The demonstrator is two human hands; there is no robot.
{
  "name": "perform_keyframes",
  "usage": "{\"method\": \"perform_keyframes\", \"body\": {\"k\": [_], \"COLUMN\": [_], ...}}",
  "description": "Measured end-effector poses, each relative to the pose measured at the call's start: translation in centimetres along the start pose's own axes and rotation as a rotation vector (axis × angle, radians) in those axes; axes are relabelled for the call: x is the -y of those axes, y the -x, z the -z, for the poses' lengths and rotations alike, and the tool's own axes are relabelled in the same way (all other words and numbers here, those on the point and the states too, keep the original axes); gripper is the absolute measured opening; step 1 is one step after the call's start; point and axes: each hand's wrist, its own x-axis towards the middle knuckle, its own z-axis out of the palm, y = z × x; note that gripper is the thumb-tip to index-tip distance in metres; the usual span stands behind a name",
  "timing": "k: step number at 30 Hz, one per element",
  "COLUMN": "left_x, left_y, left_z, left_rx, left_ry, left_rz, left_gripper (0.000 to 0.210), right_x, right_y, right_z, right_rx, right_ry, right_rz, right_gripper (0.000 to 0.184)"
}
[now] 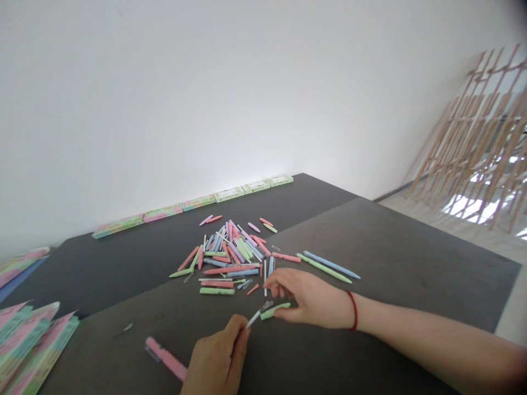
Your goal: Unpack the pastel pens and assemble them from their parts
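Note:
My left hand [220,354] pinches a thin white pen refill [254,318] between thumb and fingers; a small clear piece [267,306] shows at its far end. My right hand [298,296], with a red cord at the wrist, is just beyond it, thumb and fingers apart. A light green pen part [275,311] is beside the right thumb; whether they touch I cannot tell. A pink pen [167,359] with a clear clip shows left of my left hand, its near end hidden. Ahead of both hands lies a heap of pastel pen parts [233,247].
A green pen [325,269] and a blue pen [332,265] lie side by side at the right. Flat pastel boxes [197,202] line the table's back edge by the wall. More colourful packages [37,340] are at the left. Wooden racks [480,131] stand beyond the black table [411,263].

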Motion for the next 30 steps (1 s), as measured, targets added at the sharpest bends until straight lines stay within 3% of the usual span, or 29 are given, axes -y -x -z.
{"method": "perform_keyframes", "body": {"k": [4,8,18,30], "left_x": [0.9,1.9,1.5,0.9], "left_y": [-0.4,-0.7,-0.6,-0.7], "left_z": [0.4,0.1,0.0,-0.7], "left_rx": [-0.047,-0.078,0.052,0.054], "left_ry": [-0.050,-0.144,-0.278,-0.316], "left_rz": [-0.012,-0.022,-0.053,-0.165], "left_gripper": [0.023,0.022,0.026,0.025], "right_x": [-0.8,-1.7,-1.9,-1.5], "right_y": [0.0,0.0,0.0,0.2], "right_z": [0.3,-1.0,1.9,-0.1], "right_rx": [0.126,0.209,0.209,0.205], "right_ry": [0.366,0.533,0.476,0.359], "right_rz": [0.062,0.077,0.017,0.064], "right_gripper": [0.023,0.010,0.002,0.004]}}
